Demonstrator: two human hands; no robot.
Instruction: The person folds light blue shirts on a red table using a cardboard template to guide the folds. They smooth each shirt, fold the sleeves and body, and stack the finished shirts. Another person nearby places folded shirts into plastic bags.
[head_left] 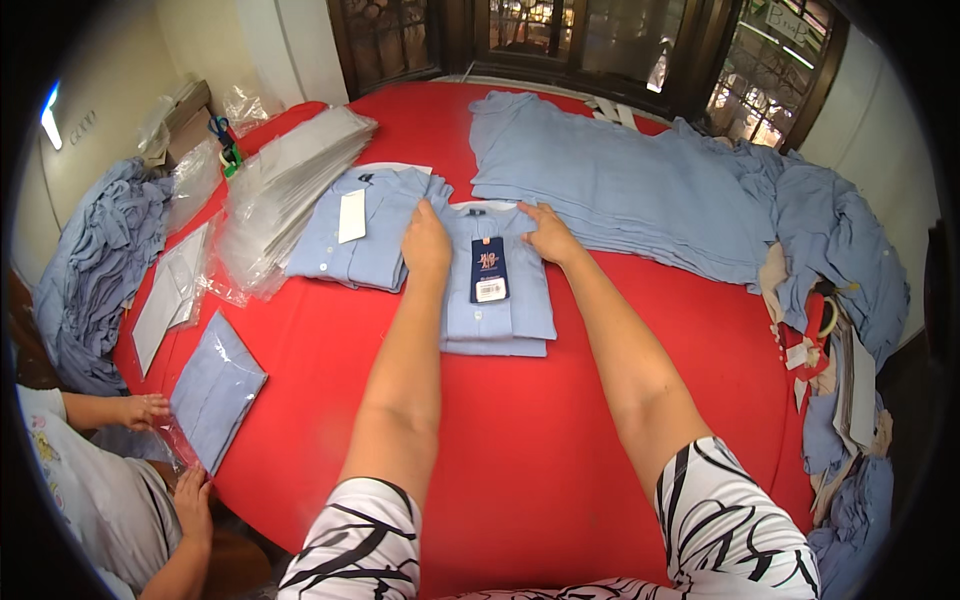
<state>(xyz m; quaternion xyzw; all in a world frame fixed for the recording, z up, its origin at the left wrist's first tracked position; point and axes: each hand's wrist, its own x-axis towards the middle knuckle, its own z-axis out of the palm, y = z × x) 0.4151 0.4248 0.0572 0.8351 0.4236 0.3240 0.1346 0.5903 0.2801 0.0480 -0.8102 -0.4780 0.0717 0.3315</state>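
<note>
Two hands on one folded shirt, another shirt beside

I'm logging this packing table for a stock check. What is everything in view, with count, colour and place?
folded shirt: one, light blue, dark hang tag, table centre
folded shirt pile: one, light blue, left of it
unfolded shirts: stack, blue, far right
plastic bags: stack, clear, far left
bagged shirt: one, blue, left edge, held by another person
heaped shirts: blue, beyond left edge
table: red
left hand: on the shirt's left shoulder
right hand: on its right shoulder
</note>
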